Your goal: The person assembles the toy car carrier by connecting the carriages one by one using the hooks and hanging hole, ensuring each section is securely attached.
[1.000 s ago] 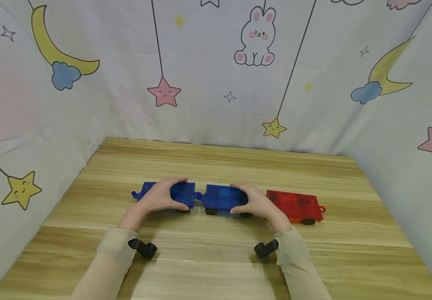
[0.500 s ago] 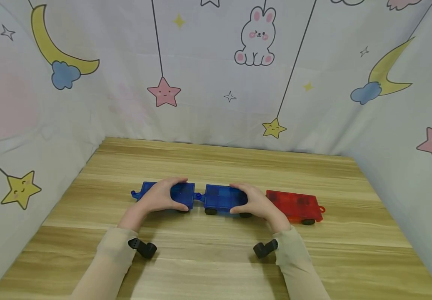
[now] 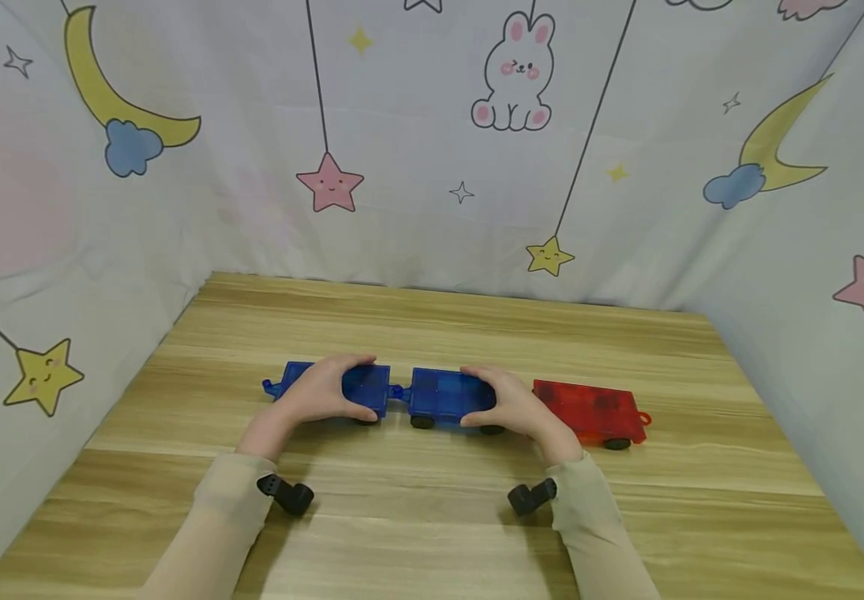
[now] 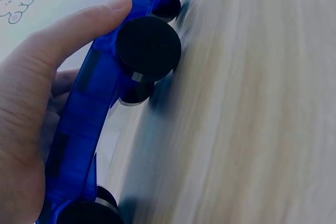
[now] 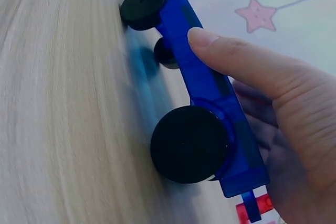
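Three flat wheeled toy wagons stand in a row on the wooden table (image 3: 432, 517). My left hand (image 3: 319, 396) grips the left blue wagon (image 3: 362, 387) across its top, thumb on the near edge. My right hand (image 3: 510, 404) grips the middle blue wagon (image 3: 442, 393) the same way. The two blue wagons meet at a small hitch (image 3: 398, 392). The red wagon (image 3: 592, 411) sits just right of my right hand, its left end hidden by it. In the left wrist view my thumb (image 4: 79, 30) presses the blue wagon's (image 4: 86, 124) edge above a black wheel (image 4: 148, 48). In the right wrist view my thumb (image 5: 231, 59) lies on the blue wagon (image 5: 210, 93) near its wheel (image 5: 189, 144).
Cloth walls printed with moons, stars and a rabbit (image 3: 516, 75) close in the table at the back and both sides. Bare wood lies in front of and behind the wagons. Black camera mounts (image 3: 287, 494) sit on both wrists.
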Available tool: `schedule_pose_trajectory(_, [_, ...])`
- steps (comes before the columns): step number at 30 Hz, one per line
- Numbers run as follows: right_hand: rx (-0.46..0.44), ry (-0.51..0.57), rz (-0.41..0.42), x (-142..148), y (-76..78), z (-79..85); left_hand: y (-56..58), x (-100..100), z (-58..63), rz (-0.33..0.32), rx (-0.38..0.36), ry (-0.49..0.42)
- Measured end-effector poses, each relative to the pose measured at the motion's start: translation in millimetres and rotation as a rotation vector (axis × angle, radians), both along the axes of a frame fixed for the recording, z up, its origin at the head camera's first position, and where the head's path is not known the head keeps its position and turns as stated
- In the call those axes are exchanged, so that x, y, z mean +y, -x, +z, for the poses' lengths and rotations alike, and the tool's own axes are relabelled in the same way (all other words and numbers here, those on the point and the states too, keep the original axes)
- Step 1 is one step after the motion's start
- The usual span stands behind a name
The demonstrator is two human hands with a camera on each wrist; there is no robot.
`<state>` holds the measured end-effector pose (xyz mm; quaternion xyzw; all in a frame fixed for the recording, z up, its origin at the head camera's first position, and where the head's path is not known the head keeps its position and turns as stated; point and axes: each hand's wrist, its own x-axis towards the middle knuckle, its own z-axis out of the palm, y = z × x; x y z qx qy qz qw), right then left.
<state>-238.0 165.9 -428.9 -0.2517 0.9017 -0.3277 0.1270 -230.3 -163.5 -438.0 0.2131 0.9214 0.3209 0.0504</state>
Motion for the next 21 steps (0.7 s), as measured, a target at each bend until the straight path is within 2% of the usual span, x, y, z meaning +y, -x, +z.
schedule_pose_trajectory(12, [0.035,-0.041,0.046,-0.8,0.1,5.6,4.1,0.3,3.7,-0.06,-0.002,0.065])
schedule_pose_trajectory(21, [0.108,-0.046,0.035,4.1,-7.2,12.8,4.3,6.8,16.0,-0.098,-0.01,0.229])
